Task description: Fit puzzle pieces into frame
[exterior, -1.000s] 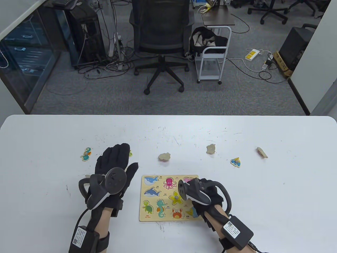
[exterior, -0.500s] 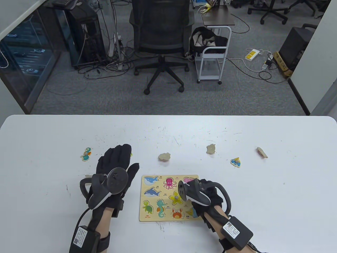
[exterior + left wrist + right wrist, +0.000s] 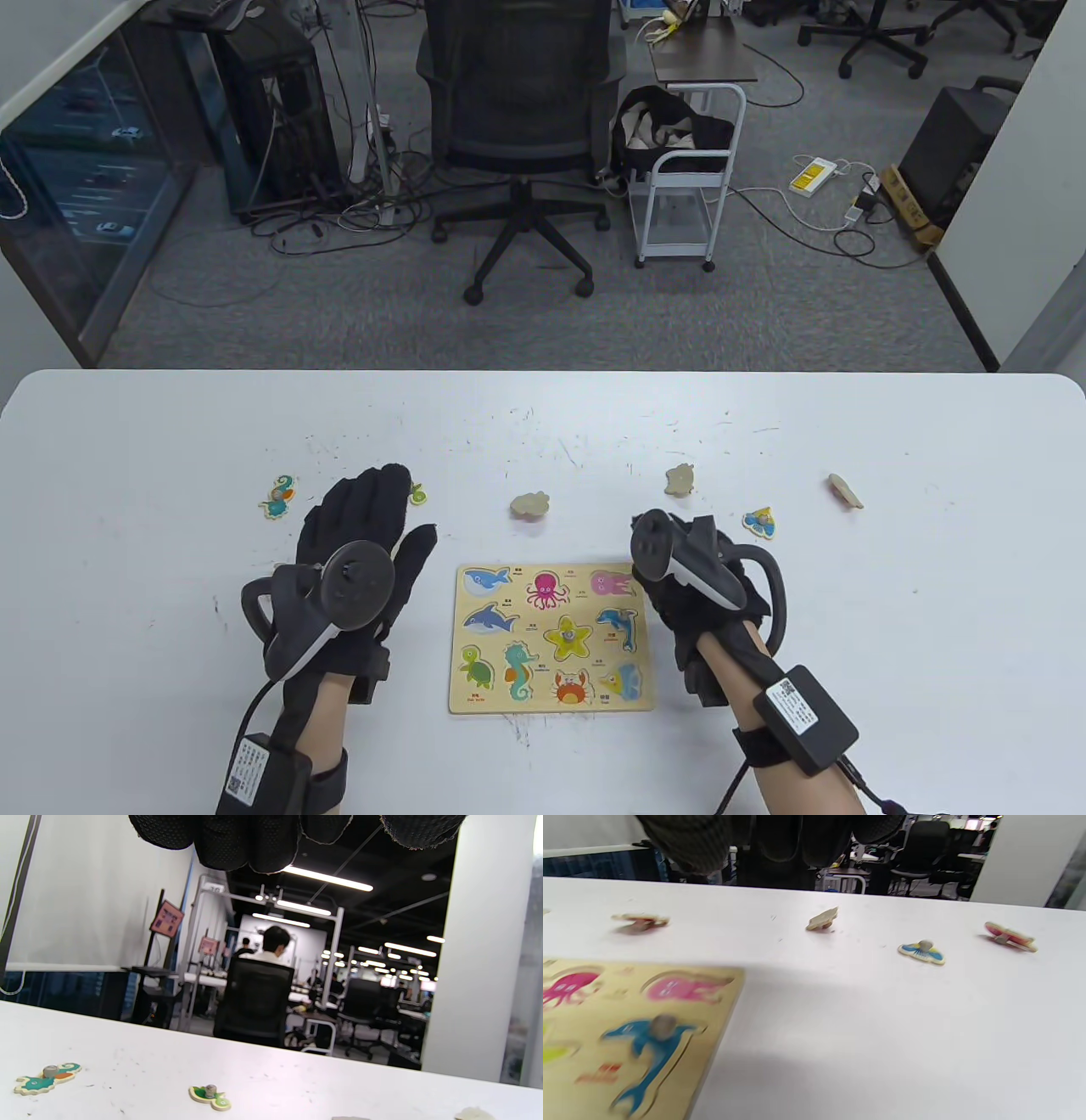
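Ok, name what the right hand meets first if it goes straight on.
Probably the face-down beige piece: the right hand points up the table toward it, and its wrist view shows it dead ahead. The fish piece lies off to the right. Hand height is unclear.

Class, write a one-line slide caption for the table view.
Gloved left hand and right hand flank a sea-animal puzzle board, loose pieces scattered beyond.

l hand (image 3: 365,543) flat, fingers straight; r hand (image 3: 700,586) fingers hidden under tracker.
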